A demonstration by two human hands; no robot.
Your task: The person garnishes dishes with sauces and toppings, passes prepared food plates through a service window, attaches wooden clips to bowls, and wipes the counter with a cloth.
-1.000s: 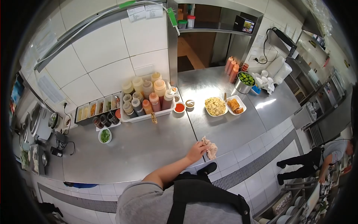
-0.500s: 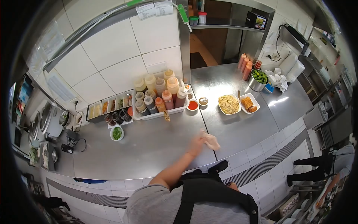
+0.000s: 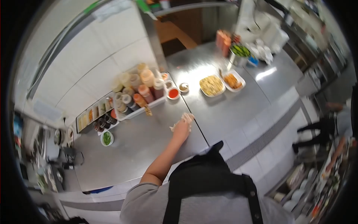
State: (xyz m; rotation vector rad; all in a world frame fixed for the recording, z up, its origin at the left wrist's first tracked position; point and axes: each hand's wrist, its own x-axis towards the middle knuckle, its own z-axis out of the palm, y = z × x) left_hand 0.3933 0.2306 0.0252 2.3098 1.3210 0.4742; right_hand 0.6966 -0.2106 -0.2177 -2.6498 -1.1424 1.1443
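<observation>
My left hand (image 3: 181, 129) is closed on a crumpled pale cloth (image 3: 188, 117), over the steel counter (image 3: 123, 160) near a seam. Parts of the cloth stick out on both sides of my fingers. Beyond the hand stand a small bowl of red sauce (image 3: 173, 93) and a cup of brown sauce (image 3: 184, 87). A white basket (image 3: 140, 110) of squeeze bottles is up and to the left. My right hand does not show.
A dish of pale chopped food (image 3: 212, 85) and a dish of orange-brown pieces (image 3: 234, 81) stand on the right. A bowl of chopped greens (image 3: 107, 138) is on the left. Limes fill a metal pot (image 3: 239, 59). Another person (image 3: 324, 125) stands at far right.
The view has shifted and tilted, with blur. My left hand has moved left over the counter with the cloth. My right hand, partly visible at my side before, is out of view.
</observation>
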